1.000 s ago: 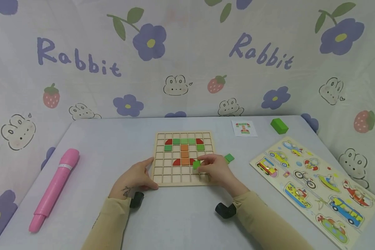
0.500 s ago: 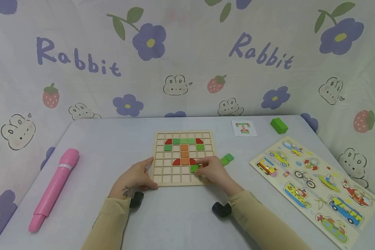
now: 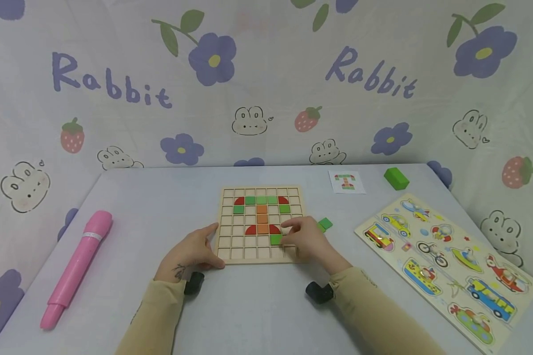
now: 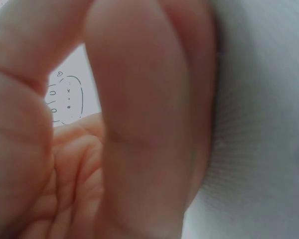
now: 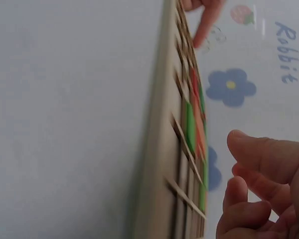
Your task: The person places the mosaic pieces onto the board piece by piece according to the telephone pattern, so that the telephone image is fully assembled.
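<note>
A wooden grid board (image 3: pixel 244 255) lies on the table, with green, orange and red pieces set in its cells. At its near left corner my left hand (image 3: pixel 190 252) holds the edge, thumb at the front and index finger along the side. My right hand (image 3: pixel 308 240) hovers over the board's right part, thumb and index finger apart, holding nothing. Beside those fingertips a green square tile (image 3: pixel 276 239) sits in a cell below the red quarter-round piece (image 3: pixel 274 230). The right wrist view also shows bare space between the right fingers (image 5: pixel 261 154) and the board.
Loose green tiles (image 3: pixel 326 223) lie right of the board, partly behind my right hand. Further back are a pattern card (image 3: pixel 347 183) and a green block (image 3: pixel 397 179). A vehicle puzzle board (image 3: pixel 444 266) fills the right side; a pink tube-shaped object (image 3: pixel 77 271) lies left.
The green tile has gone from my right fingers into a cell below the red piece. My right fingers have let go and drawn back slightly right. My left hand has stayed put.
</note>
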The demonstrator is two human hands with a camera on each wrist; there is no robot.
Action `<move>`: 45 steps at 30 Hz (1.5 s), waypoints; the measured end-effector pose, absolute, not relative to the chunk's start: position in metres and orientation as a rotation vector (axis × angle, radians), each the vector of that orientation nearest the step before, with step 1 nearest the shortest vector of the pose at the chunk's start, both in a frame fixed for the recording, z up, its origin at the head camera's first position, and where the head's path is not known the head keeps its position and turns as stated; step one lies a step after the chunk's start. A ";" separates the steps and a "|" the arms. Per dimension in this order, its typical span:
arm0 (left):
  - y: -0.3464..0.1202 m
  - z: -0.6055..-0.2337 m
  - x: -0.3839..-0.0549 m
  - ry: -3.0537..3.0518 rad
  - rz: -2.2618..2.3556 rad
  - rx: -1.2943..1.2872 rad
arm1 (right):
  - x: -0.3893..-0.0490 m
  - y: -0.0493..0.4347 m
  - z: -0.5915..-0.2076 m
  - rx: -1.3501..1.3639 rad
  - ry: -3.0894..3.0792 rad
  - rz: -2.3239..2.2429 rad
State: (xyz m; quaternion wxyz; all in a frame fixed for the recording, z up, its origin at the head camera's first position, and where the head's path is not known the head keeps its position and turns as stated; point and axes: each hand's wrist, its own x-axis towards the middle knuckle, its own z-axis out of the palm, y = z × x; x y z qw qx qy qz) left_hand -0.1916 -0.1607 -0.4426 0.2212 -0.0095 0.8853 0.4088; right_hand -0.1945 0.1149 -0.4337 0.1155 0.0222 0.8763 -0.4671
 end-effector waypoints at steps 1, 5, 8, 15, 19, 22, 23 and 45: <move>-0.161 -0.443 -0.192 2.449 1.126 -0.024 | -0.197 0.120 -0.430 0.053 2.596 -1.337; -0.162 -0.443 -0.192 2.464 1.109 -0.011 | -0.210 0.143 -0.414 0.005 2.718 -1.134; -0.162 -0.444 -0.193 2.465 1.110 -0.014 | -0.219 0.161 -0.405 -0.020 2.778 -0.926; -0.162 -0.444 -0.192 2.451 1.120 -0.035 | -0.233 0.186 -0.407 -0.041 2.841 -0.621; -0.162 -0.444 -0.191 2.449 1.129 -0.038 | -0.236 0.189 -0.415 -0.017 2.831 -0.535; -0.161 -0.445 -0.191 2.444 1.136 -0.039 | -0.237 0.190 -0.419 0.003 2.819 -0.491; -0.161 -0.445 -0.191 2.445 1.134 -0.038 | -0.237 0.189 -0.419 0.010 2.815 -0.483; -0.160 -0.443 -0.191 2.455 1.132 -0.020 | -0.234 0.198 -0.418 0.039 2.768 -0.465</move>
